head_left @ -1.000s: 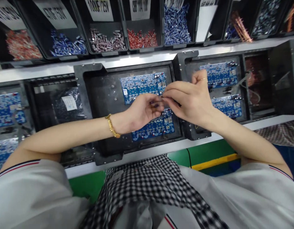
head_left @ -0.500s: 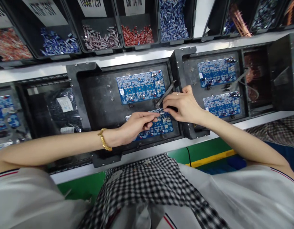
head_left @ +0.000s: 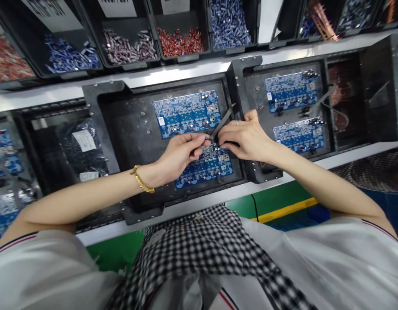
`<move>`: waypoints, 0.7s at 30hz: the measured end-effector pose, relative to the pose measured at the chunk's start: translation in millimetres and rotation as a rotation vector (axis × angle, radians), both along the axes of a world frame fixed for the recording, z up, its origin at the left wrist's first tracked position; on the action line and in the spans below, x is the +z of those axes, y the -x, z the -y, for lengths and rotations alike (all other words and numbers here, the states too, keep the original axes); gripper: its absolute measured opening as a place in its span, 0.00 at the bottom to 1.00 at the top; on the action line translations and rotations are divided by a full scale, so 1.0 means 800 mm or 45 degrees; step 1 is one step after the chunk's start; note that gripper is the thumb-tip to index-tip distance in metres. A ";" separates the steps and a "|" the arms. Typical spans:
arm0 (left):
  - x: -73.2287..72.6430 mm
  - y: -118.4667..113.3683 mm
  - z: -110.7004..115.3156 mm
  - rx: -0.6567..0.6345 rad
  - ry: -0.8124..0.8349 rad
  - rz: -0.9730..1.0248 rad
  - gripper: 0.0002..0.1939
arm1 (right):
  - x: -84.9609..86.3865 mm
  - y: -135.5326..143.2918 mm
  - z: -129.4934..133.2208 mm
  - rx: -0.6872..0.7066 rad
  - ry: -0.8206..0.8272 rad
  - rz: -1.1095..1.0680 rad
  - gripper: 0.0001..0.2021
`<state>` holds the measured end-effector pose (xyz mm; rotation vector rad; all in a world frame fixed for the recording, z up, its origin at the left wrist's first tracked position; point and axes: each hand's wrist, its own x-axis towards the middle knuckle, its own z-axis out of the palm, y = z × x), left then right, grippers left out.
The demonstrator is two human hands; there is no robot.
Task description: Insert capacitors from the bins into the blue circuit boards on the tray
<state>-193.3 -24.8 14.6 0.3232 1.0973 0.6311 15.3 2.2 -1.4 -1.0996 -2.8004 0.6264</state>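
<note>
In a black tray (head_left: 134,114) in front of me lie two blue circuit boards, one behind the other. My left hand (head_left: 182,155) is over the top edge of the nearer circuit board (head_left: 205,168), thumb and fingertips pinched on a tiny dark blue part, likely a capacitor (head_left: 207,138). My right hand (head_left: 246,137) is closed at that board's upper right corner, beside small capacitors; what its fingertips grip is hidden. The farther circuit board (head_left: 186,114) lies flat behind my hands. A grey strip (head_left: 223,120) slants across the tray beside my right fingers.
Black bins hold blue capacitors (head_left: 231,26), red capacitors (head_left: 179,42) and mauve capacitors (head_left: 129,46) along the back. Another tray with two circuit boards (head_left: 291,91) adjoins on the right. A plastic-wrapped package (head_left: 84,144) lies at left.
My left hand has moved slightly up, away from the nearer board's surface, and a dark blue part now shows at its fingertips. My right hand stays at the board's corner. The view has shifted slightly.
</note>
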 end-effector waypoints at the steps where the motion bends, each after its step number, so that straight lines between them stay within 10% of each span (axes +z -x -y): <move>1: 0.001 -0.001 -0.001 0.013 -0.002 -0.001 0.05 | 0.000 0.000 0.000 0.013 -0.009 0.012 0.12; 21: 0.022 -0.002 -0.003 -0.105 0.073 0.138 0.13 | 0.074 0.039 0.017 -0.286 0.046 -0.092 0.07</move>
